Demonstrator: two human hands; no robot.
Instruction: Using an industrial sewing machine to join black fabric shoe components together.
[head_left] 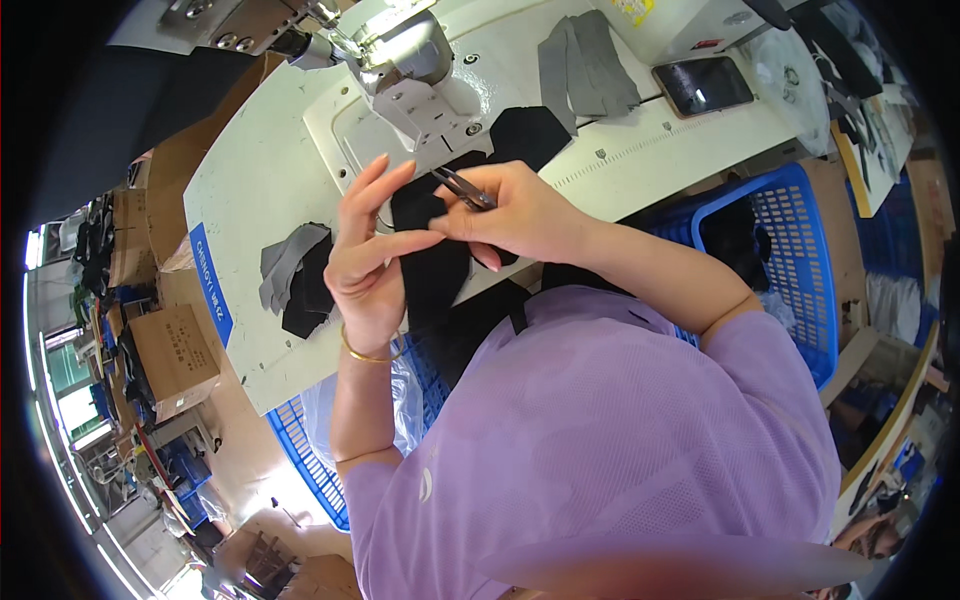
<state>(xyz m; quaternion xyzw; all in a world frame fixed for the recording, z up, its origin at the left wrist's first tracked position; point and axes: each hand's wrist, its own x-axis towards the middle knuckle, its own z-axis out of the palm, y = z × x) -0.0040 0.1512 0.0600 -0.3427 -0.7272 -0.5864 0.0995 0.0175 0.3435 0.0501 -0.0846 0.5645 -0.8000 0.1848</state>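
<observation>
My right hand (512, 213) is closed around a pair of dark thread snips (466, 190), whose blades point up and left. My left hand (372, 258), a bracelet at its wrist, has its upper fingers stretched out and apart. One of its digits reaches across to the right hand's fingertips; anything between them is too small to make out. Both hands hover over black fabric pieces (432, 278) at the table's near edge. Just beyond lies another black fabric piece (530, 138). The sewing machine (415, 55) stands past the hands, its lamp lit.
Grey and black fabric pieces (297, 272) lie left of my left hand. Grey fabric strips (588, 68) and a phone (703, 86) rest on the white table (255, 190) at the far right. Blue baskets (815, 260) stand below the table edge, and cardboard boxes (172, 355) at left.
</observation>
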